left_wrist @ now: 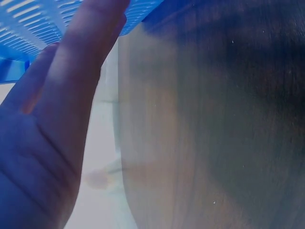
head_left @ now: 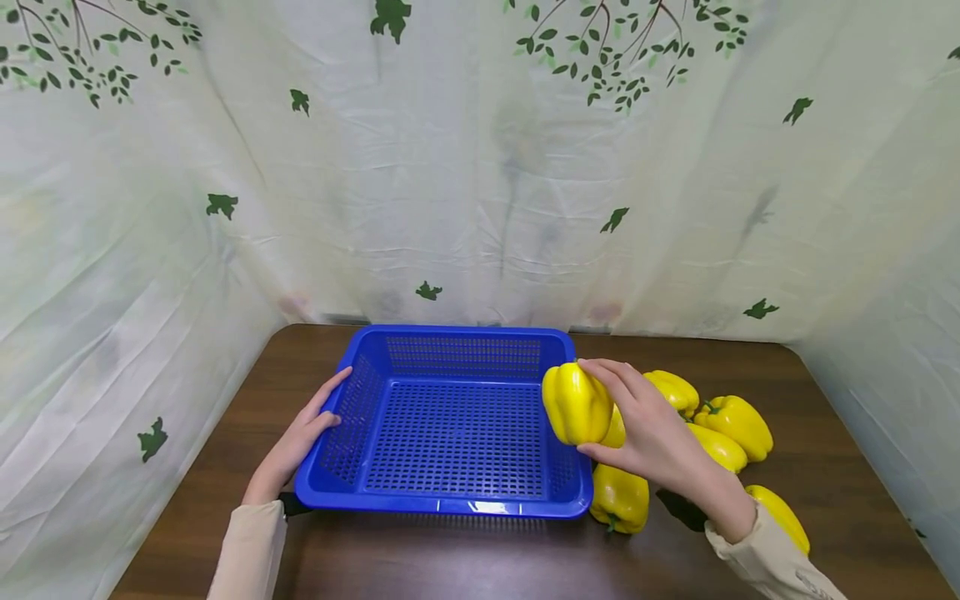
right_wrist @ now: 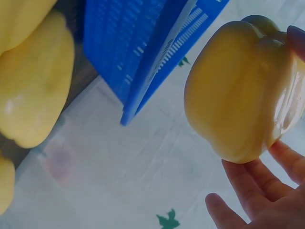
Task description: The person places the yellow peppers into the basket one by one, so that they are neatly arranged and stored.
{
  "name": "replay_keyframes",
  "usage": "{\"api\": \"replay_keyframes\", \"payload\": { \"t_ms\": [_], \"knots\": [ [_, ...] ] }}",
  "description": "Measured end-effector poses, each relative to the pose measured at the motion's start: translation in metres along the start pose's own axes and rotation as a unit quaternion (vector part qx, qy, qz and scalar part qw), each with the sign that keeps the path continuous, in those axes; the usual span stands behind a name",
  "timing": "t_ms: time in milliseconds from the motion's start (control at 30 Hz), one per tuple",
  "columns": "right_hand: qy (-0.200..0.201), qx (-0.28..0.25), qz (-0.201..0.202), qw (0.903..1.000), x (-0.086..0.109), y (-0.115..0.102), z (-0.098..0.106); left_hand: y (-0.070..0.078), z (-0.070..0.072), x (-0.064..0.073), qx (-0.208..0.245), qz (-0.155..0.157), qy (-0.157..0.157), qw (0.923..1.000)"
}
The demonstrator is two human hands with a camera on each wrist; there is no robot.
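Observation:
A blue plastic basket (head_left: 465, 506) with slotted walls and floor stands on the table, with nothing lying inside it. At its left rim is my left hand (head_left: 303, 433), touching that side with fairly straight fingers; the left wrist view shows the hand (left_wrist: 62, 100) alongside the slotted wall. My right hand (head_left: 660, 429) holds a yellow bell pepper (head_left: 576, 405) between thumb and fingers, raised at the basket's right rim. In the right wrist view, fingertips press the underside of this pepper (right_wrist: 238, 95), and the basket's rim (right_wrist: 152, 67) is apart from it.
Several more yellow bell peppers lie right of the basket, among them one close to its front right corner (head_left: 621, 498), one farther right (head_left: 738, 427) and one by my right sleeve (head_left: 780, 517). A brown wooden table (head_left: 420, 567) carries everything. Leaf-printed curtain (head_left: 465, 167) surrounds its back and sides.

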State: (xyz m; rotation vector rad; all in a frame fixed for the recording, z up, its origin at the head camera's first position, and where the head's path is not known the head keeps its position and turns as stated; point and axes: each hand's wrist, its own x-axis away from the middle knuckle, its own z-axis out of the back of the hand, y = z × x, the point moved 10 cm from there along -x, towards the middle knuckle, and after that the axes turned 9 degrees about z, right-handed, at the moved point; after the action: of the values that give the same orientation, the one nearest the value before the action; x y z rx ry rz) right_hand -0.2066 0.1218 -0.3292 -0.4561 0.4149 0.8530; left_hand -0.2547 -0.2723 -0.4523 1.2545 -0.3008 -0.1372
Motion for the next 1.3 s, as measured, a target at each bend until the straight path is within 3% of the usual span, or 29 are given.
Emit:
{"api": "replay_keyframes", "payload": {
  "t_ms": [500,1300],
  "knots": [
    [0.002,-0.016,0.017,0.9997,-0.038,-0.011,-0.019,-0.002,0.008,0.001,-0.037,0.016,0.025,0.9989],
    [-0.013,-0.054,0.021,0.9982,-0.088,-0.023,-0.059,0.003,0.001,0.003,-0.011,-0.001,0.015,0.9998]
  ]
}}
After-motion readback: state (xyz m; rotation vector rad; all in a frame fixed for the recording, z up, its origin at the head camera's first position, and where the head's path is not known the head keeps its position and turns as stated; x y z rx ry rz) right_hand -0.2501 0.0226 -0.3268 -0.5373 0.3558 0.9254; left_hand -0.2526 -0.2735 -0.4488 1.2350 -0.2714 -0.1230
